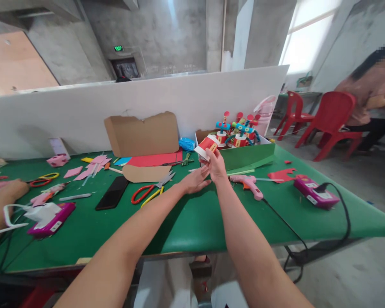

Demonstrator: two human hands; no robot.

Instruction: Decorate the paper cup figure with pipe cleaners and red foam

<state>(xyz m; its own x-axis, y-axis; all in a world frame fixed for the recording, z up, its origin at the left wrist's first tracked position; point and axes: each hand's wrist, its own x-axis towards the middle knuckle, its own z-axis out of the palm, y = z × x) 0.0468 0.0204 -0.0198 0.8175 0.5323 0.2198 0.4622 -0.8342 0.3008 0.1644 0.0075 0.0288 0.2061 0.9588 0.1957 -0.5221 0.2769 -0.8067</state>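
My right hand (217, 166) is closed on a red and white paper cup (208, 144), holding it tilted above the table with the thumb across its side. Just left of it and lower, my left hand (196, 179) has its fingers stretched out below the cup; whether its fingertips touch the cup I cannot tell. Behind the cup stands a green-sided box (248, 157) holding several cup figures (240, 140) with blue heads and red discs on top. A pink glue gun (248, 183) lies right of my hands, and red-handled scissors (147, 191) lie to the left.
On the green table (192, 231) are a black phone (113, 192), a cut cardboard piece (146, 173), red paper (280, 174) and purple power strips (316, 191). Another person's hand (16, 188) rests at the far left. A white panel (208, 92) borders the back.
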